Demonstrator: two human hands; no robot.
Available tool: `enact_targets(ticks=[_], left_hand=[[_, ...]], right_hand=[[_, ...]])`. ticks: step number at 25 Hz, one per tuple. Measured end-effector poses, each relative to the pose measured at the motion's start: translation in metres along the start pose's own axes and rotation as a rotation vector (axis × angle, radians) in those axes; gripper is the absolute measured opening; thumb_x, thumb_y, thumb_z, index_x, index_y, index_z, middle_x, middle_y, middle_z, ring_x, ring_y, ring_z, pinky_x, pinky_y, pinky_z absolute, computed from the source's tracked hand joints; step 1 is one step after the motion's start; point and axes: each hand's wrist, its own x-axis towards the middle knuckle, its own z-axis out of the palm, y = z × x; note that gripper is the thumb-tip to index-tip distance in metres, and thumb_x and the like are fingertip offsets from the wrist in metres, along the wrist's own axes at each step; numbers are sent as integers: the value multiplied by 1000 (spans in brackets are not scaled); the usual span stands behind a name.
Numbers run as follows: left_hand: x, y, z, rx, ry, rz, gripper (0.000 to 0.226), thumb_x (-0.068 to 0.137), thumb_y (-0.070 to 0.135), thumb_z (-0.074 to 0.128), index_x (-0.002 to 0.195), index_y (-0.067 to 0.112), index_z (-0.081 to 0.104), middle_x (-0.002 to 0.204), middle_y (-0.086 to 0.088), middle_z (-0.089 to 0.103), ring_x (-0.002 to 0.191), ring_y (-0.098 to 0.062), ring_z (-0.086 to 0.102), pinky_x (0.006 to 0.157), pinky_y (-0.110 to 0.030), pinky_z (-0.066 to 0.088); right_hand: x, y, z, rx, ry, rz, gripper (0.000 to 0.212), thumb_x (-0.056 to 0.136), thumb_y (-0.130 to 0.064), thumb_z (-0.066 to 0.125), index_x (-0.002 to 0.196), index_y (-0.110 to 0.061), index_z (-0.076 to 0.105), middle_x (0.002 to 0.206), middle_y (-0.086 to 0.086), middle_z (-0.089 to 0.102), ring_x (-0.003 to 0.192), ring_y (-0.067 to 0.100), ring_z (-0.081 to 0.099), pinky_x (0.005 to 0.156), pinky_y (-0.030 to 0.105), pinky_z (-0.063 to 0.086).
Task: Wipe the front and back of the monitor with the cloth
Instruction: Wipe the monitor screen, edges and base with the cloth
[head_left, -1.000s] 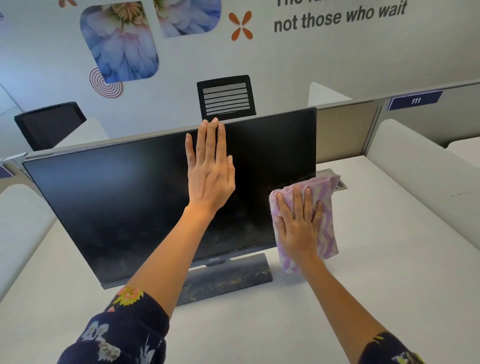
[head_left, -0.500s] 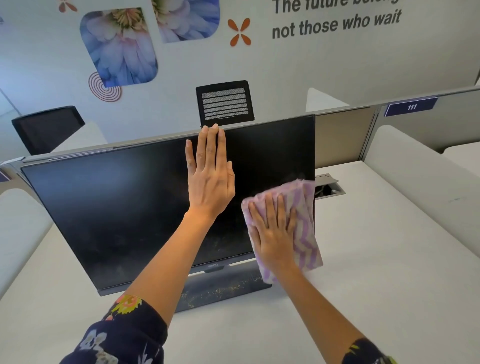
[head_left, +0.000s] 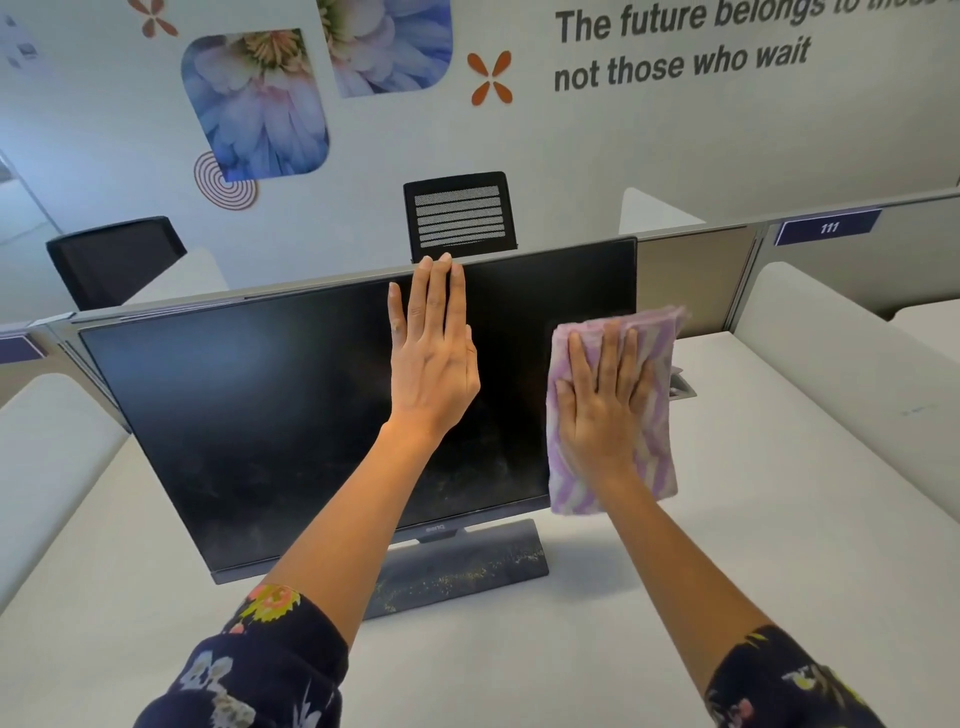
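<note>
**Lilac-and-cream cloth pressed flat at the screen's right edge**

Head view: a black BenQ monitor (head_left: 260, 415) is seen standing on a white desk (head_left: 753, 545), its dark grey stand base (head_left: 457, 571) flecked with yellowish dust. The front of the screen is turned toward the camera, and faint smears are visible on its lower part.

The left hand (head_left: 434, 364) is laid flat on the upper middle of the screen. Its fingers (head_left: 439, 296) are held straight and close together, their tips reaching the top bezel, with the thumb spread to the left. Nothing is gripped by it. The left forearm is stretched forward and up from a dark floral sleeve (head_left: 260, 670).

A folded zigzag-striped cloth (head_left: 660, 457) is held against the right side of the screen and overhangs the right edge. It is pinned there by the right hand (head_left: 602, 410), whose palm is pressed onto it and whose fingers are straight and slightly fanned, pointing up. The right arm is extended, its wrist just below the cloth's lower hem.

Behind the monitor a grey partition (head_left: 691, 265) is seen, with a purple label (head_left: 829, 227) marked 111. A black mesh chair back (head_left: 460, 215) rises beyond it, before a wall printed with a flower picture (head_left: 254, 104).
</note>
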Motion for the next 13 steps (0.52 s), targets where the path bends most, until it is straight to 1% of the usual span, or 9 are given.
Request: enact_targets(ticks=[2, 4, 7, 9, 11, 13], left_hand=[[-1, 1, -1, 5, -4, 1, 61, 98, 17, 35, 154, 3, 15, 162, -12, 12, 150, -29, 7, 121, -51, 1], [0, 2, -3, 15, -5, -6, 61, 96, 15, 34, 153, 3, 17, 162, -12, 14, 150, -28, 8, 121, -52, 1], [0, -7, -9, 68, -32, 37, 58, 100, 25, 26, 154, 6, 15, 162, -9, 13, 150, -24, 8, 119, -53, -3], [2, -19, -16, 122, -52, 114, 61, 98, 21, 29, 155, 10, 12, 163, -6, 12, 151, -21, 7, 119, -52, -9], [3, -33, -23, 155, -55, 151, 65, 94, 16, 33, 155, 12, 13, 163, -4, 14, 150, -20, 8, 119, -52, -9], [1, -47, -28, 154, -38, 98, 66, 93, 16, 36, 155, 12, 15, 162, -4, 18, 150, -21, 11, 119, -55, -4]], right_hand=[[28, -28, -11, 54, 57, -4, 57, 105, -46, 21, 156, -23, 12, 164, 11, 7, 151, 32, 0, 122, 53, 3], [39, -53, -11, 85, 74, -73, 56, 104, -44, 26, 156, -26, 15, 164, 9, 7, 151, 30, 0, 121, 55, 3], [11, -61, 8, 29, 54, -269, 55, 103, -46, 33, 155, -29, 22, 164, 11, 10, 151, 32, 6, 120, 58, 8], [-19, -45, 21, -22, 4, -348, 57, 103, -47, 33, 156, -29, 19, 164, 10, 8, 151, 35, 8, 118, 60, 15], [-40, -23, 25, -34, -20, -337, 58, 104, -48, 29, 156, -29, 14, 164, 9, 8, 151, 35, 8, 116, 60, 22], [-37, -7, 19, -23, -31, -254, 59, 104, -49, 26, 157, -30, 9, 164, 9, 9, 151, 35, 6, 116, 60, 23]])
